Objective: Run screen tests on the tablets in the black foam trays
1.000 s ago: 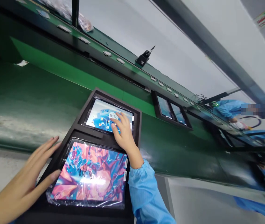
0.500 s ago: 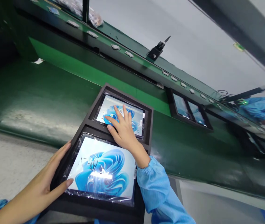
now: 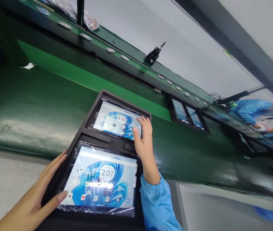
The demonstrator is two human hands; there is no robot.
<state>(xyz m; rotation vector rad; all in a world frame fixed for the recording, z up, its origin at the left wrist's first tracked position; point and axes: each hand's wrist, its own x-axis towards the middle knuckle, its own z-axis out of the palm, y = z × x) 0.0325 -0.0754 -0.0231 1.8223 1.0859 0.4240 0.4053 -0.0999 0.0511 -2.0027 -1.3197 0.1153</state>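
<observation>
A black tray [image 3: 93, 137] holds two lit tablets, one in each compartment, the near one in clear wrap. My left hand [image 3: 37, 192] grips the tray's left side, fingers along the outer wall and thumb at the lower left corner of the near tablet [image 3: 98, 179]. That screen shows 2:07, a row of app icons and dark handwritten marks on its cover. Over the right end of the far tablet [image 3: 113, 118], my right hand [image 3: 146, 138] is open, fingers bent and thumb apart. Its screen reads 8:10 with a white pop-up box. Fingertip contact is unclear.
Another black tray [image 3: 170, 109] with two tablets lies farther right on the green bench [image 3: 54, 106]. Small flat pieces line the ledge behind, beside a black device [image 3: 153, 56]. At far right is a co-worker in a blue sleeve [image 3: 252, 107].
My right hand has moved right, from the middle of the far tablet to its right end. The near screen now shows a clock and icons; a white box has appeared on the far one.
</observation>
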